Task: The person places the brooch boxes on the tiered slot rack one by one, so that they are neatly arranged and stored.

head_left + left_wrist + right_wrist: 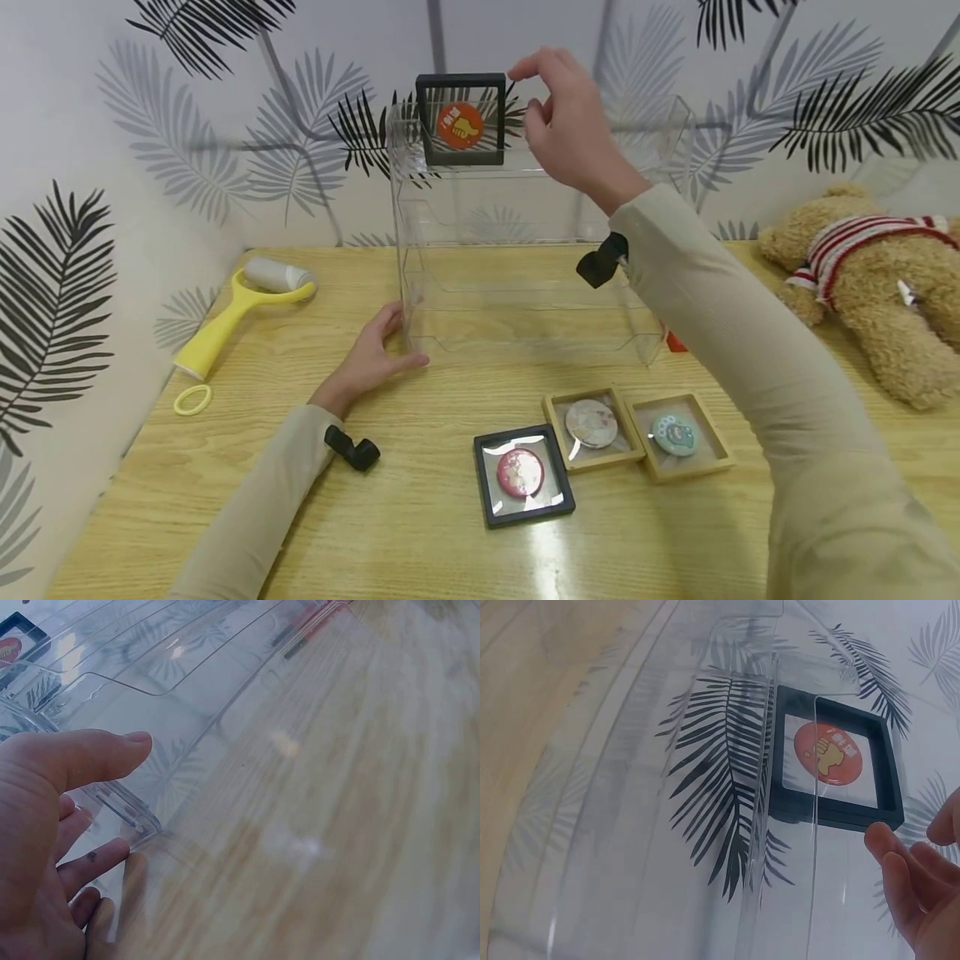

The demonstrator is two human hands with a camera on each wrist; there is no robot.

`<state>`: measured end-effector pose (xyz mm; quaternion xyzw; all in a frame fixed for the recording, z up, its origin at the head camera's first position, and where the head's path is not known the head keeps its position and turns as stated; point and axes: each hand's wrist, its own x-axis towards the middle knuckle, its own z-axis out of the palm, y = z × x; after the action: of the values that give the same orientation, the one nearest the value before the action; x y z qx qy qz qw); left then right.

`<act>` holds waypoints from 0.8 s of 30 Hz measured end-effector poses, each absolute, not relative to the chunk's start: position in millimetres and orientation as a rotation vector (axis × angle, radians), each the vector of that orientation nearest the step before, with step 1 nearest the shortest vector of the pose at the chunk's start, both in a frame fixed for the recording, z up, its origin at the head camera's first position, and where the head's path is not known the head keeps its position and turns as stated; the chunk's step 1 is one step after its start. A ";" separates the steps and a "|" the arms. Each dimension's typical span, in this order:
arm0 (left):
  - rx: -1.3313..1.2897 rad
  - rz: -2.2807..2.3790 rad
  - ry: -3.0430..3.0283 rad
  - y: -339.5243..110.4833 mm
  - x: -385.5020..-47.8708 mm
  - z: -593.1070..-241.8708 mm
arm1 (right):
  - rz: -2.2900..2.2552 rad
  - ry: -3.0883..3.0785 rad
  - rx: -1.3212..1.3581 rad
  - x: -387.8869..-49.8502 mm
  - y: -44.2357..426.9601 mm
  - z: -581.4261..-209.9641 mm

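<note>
A clear plastic rack (525,247) with several tiers stands against the wall. On its top tier, at the left, a black display frame (461,158) stands upright, with a round orange thumbs-up badge (459,126) inside. My right hand (566,125) is beside the frame's right edge, fingers bent loosely and holding nothing. In the right wrist view a fingertip is close to the frame's corner; contact is unclear. My left hand (372,358) rests at the rack's lower left corner, thumb in front, fingers along the outer side (90,862).
Nearer on the wooden table lie a black frame with a red badge (520,472) and two wood-coloured frames, one with a pale badge (592,423), one with a teal badge (674,435). A yellow lint roller (225,325), yellow ring (192,400) and teddy bear (885,283) lie around.
</note>
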<state>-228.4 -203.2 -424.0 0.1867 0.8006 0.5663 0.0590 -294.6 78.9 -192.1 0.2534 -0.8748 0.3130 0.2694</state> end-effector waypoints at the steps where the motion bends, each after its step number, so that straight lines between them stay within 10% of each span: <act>1: 0.570 1.715 2.425 -203.1 -228.5 -424.4 | 0.850 -2.349 0.711 -290.2 81.6 -194.6; 24: 0.577 1.693 2.441 -204.5 -228.4 -423.4 | 1.028 -2.562 1.196 -198.9 140.5 -317.3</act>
<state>-228.4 -204.5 -423.4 0.1904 0.8053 0.5586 0.0574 -198.9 140.5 -317.3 0.3966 -0.8498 0.3408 0.0668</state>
